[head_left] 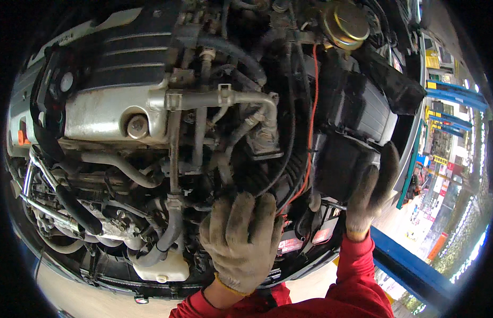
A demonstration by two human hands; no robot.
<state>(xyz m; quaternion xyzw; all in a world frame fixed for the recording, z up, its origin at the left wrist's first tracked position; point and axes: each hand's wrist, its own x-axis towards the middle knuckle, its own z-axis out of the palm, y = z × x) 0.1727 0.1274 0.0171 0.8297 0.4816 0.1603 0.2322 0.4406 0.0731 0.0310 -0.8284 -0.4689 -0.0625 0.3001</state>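
Both my hands wear grey-brown knit work gloves over an open car engine bay. My left hand (240, 241) reaches down among black hoses near the front, back of the hand up, fingers curled downward. What its fingertips hold is hidden beneath them. A thin red wire (312, 122) runs down just to its right. My right hand (369, 193) lies at the front right corner of a black plastic box (342, 164), with its fingers stretched out and apart along the side. The thumb side is partly hidden.
A silver and black engine cover (114, 114) fills the left side. A white plastic reservoir (161, 266) sits at the front edge. Metal pipe (204, 99) and hoses cross the middle. A gold round cap-like part (346, 24) is at the back. Blue lift arm (411, 259) stands right.
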